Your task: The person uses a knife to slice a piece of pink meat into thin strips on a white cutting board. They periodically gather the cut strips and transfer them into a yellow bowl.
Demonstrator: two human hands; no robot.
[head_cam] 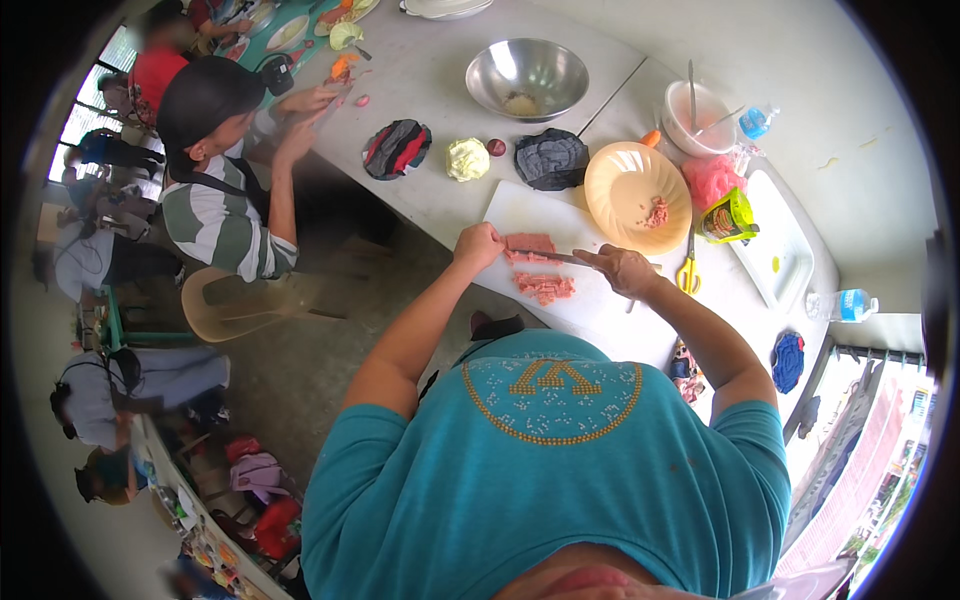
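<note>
On a white cutting board (499, 206), my right hand (624, 271) grips a kitchen knife (555, 256) by its handle. The blade lies along the lower edge of a flat piece of pink meat (529, 242), where thin strips are cut. My left hand (480, 246) touches the left end of that piece with its fingertips, near the knife's tip. Nearer my body, a pile of cut pink meat strips (544, 287) rests on the board. Beyond my right hand, a cream plastic bowl (626, 180) overlaps the board and holds small chopped meat bits (658, 213).
Beyond the board are a cabbage (468, 160), a red onion (496, 147), cloth pads (551, 159) and a steel bowl (527, 79). Yellow-handled scissors (688, 276), a green pouch (727, 217) and a white tray (776, 240) stand right. A co-worker (225, 172) cuts food at left.
</note>
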